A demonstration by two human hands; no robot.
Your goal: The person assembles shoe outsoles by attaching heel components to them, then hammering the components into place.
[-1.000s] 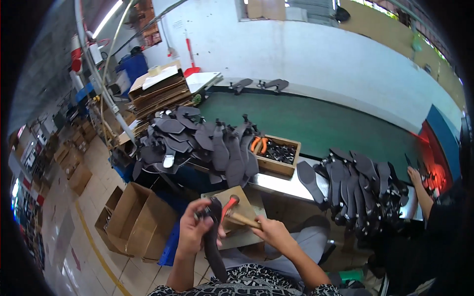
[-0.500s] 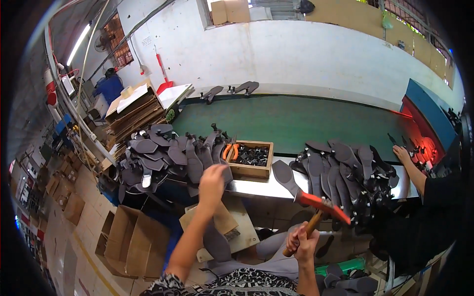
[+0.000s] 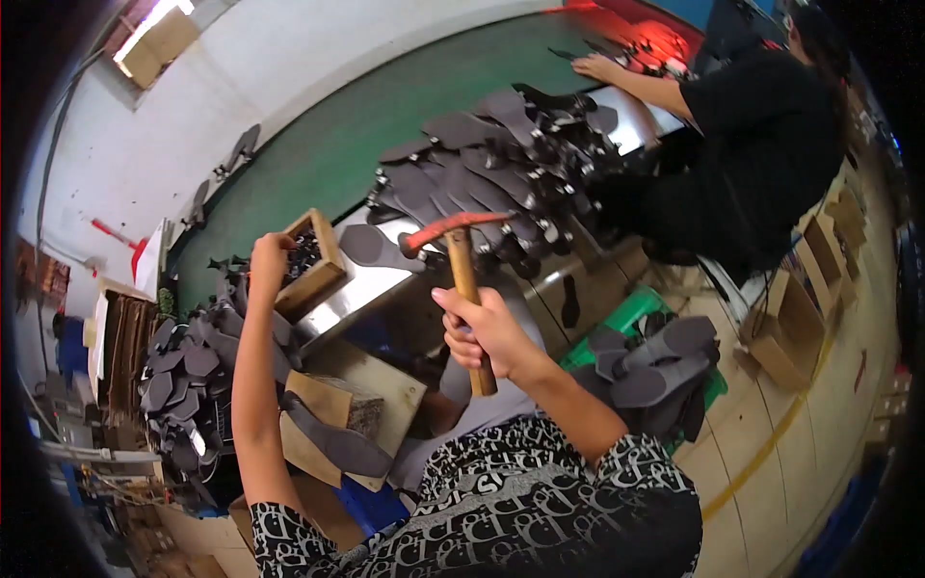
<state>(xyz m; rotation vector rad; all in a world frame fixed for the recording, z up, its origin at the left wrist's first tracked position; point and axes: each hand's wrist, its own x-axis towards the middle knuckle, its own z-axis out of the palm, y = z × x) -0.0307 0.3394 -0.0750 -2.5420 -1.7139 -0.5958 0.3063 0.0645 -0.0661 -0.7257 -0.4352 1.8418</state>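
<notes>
My right hand grips the wooden handle of a hammer and holds it upright, its reddish head level with the metal bench edge. My left hand is stretched out to a small wooden box of small dark parts on the bench, with its fingers curled over the rim. Whether they hold anything is hidden. A dark shoe sole lies across a wooden block at my lap.
Heaps of dark soles lie on the bench to the right and left of the box. Behind runs a green conveyor belt. A person in black works at the right. A green crate of soles and cardboard boxes stand on the floor.
My left hand left the sole at my lap and reached up to the wooden box. My right hand raised the hammer upright. The view has tilted to the right.
</notes>
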